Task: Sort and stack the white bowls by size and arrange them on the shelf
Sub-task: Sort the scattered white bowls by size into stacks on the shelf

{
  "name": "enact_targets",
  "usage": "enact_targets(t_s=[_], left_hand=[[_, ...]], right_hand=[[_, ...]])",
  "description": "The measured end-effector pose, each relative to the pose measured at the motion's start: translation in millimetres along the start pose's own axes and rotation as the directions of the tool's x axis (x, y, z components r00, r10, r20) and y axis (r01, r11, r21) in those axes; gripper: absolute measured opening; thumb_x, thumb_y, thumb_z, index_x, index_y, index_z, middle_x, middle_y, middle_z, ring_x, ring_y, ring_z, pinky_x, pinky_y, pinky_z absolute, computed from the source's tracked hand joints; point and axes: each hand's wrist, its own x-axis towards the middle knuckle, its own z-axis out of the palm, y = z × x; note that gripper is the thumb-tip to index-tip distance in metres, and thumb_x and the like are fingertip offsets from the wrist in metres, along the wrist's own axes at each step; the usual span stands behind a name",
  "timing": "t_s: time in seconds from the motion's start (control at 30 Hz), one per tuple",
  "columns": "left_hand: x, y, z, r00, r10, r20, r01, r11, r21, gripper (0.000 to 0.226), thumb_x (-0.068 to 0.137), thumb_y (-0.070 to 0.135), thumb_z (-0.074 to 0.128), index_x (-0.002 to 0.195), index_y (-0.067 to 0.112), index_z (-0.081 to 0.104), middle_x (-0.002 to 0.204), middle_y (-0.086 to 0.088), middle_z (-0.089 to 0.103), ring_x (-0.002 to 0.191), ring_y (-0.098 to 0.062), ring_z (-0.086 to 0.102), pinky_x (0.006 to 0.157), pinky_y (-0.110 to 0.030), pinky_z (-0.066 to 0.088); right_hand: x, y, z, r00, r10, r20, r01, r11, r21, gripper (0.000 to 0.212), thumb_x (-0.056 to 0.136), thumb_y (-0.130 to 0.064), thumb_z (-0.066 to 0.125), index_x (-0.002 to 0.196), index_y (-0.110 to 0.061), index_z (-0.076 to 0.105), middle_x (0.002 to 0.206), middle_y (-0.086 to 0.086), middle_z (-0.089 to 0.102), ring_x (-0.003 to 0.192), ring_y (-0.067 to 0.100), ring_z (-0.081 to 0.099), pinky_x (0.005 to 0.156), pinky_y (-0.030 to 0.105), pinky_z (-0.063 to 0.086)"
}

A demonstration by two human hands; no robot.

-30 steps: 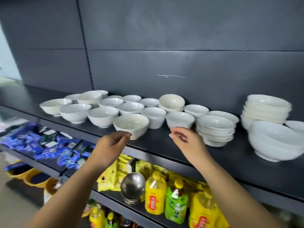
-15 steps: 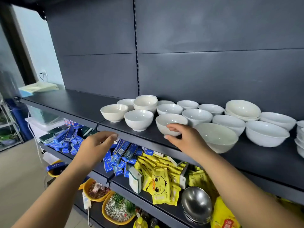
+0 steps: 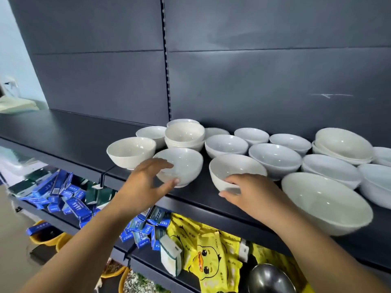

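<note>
Viewing from the head camera, we see the left hand [image 3: 146, 182] cupping the left front bowl [image 3: 182, 163], thumb low on its wall and fingers at its near rim. The right hand [image 3: 251, 192] grasps the right front bowl [image 3: 234, 168] by its near wall, fingers curled. Both bowls lie near the front edge of the shelf [image 3: 63, 132], apart from each other. Behind them we count two stacks, the left stack [image 3: 184, 136] and the right stack [image 3: 343, 144]. One large bowl [image 3: 325, 204] lies just beside the right wrist. Bare board runs leftward past the leftmost bowl [image 3: 131, 152].
</note>
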Motion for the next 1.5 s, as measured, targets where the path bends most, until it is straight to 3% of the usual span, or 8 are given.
enact_targets(t_s=[0.23,0.6,0.8,0.93,1.1,1.2,1.3,1.5], left_hand=[[19.4,-27.8,19.8,0.978,0.209,0.022,-0.208,0.978,-0.026,0.069,0.082,0.067,0.042,0.082,0.006,0.073,0.090,-0.007,0.070,0.092,-0.008,0.053,0.089,-0.005,0.030],[40.4,-50.8,14.6,0.929,0.350,0.118,-0.327,0.928,-0.181,0.038,0.069,0.048,0.061,0.069,0.011,0.069,0.083,0.002,0.067,0.084,-0.003,0.055,0.081,-0.007,0.037],[60.4,-47.5,-8.7,0.918,0.396,-0.008,-0.394,0.910,-0.130,0.058,0.077,0.069,0.045,0.072,0.016,0.068,0.083,0.010,0.065,0.082,-0.005,0.053,0.079,-0.006,0.032],[97.7,-39.1,-18.3,0.909,0.407,-0.087,-0.415,0.904,-0.105,0.043,0.079,0.049,0.048,0.073,0.012,0.069,0.077,0.002,0.069,0.078,-0.007,0.052,0.075,-0.006,0.032],[150.6,-40.8,2.0,0.908,0.392,0.147,-0.389,0.920,-0.052,0.070,0.069,0.067,0.032,0.100,0.016,0.071,0.102,-0.003,0.070,0.098,-0.020,0.062,0.081,-0.023,0.042],[166.3,-40.2,16.0,0.894,0.353,0.276,-0.370,0.929,0.010,0.077,0.065,0.074,0.025,0.108,0.025,0.065,0.108,0.002,0.068,0.079,-0.013,0.059,0.078,-0.026,0.045],[176.4,-37.9,26.4,0.874,0.243,0.421,-0.312,0.944,0.103,0.059,0.081,0.072,0.037,0.118,0.030,0.057,0.106,0.013,0.062,0.070,-0.006,0.044,0.071,-0.020,0.034],[171.1,-48.4,41.1,0.857,0.231,0.460,-0.290,0.955,0.060,0.076,0.062,0.077,0.014,0.097,0.029,0.061,0.084,0.021,0.059,0.077,-0.003,0.051,0.076,-0.026,0.048]], right_hand=[[7.3,0.4,14.3,0.995,0.028,-0.097,-0.021,0.997,0.070,0.029,0.090,-0.042,0.049,0.099,-0.019,0.064,0.098,-0.002,0.067,0.092,0.017,0.057,0.078,0.032,0.046],[8.1,3.3,20.0,0.995,-0.061,-0.075,0.067,0.994,0.083,0.043,0.078,-0.048,0.045,0.067,-0.011,0.062,0.062,0.001,0.059,0.078,0.015,0.043,0.070,0.033,0.036],[19.7,-1.5,-5.1,0.999,-0.029,-0.035,0.034,0.987,0.159,0.038,0.071,-0.058,0.062,0.083,-0.024,0.072,0.083,-0.015,0.066,0.094,0.006,0.050,0.075,0.011,0.041],[49.1,-9.0,-49.1,0.996,0.093,0.017,-0.094,0.955,0.282,0.018,0.073,-0.046,0.061,0.084,-0.032,0.068,0.091,-0.019,0.065,0.093,-0.006,0.053,0.082,0.008,0.037],[144.7,22.6,-72.5,0.958,0.258,0.125,-0.279,0.938,0.207,0.024,0.081,-0.047,0.059,0.093,-0.028,0.068,0.096,-0.016,0.066,0.085,-0.005,0.057,0.074,0.002,0.039],[197.7,48.3,-60.2,0.925,0.299,0.233,-0.345,0.919,0.189,0.042,0.082,-0.051,0.057,0.103,-0.016,0.066,0.105,0.001,0.066,0.100,0.017,0.061,0.091,0.030,0.048],[239.4,68.9,-30.4,0.886,0.299,0.355,-0.345,0.936,0.073,0.050,0.084,-0.053,0.055,0.096,-0.005,0.063,0.091,0.010,0.064,0.080,0.024,0.055,0.067,0.028,0.039],[287.9,101.5,15.0,0.812,0.293,0.505,-0.279,0.954,-0.106,0.045,0.085,-0.052,0.055,0.077,-0.007,0.057,0.069,0.004,0.050,0.062,0.019,0.043,0.060,0.028,0.033]])
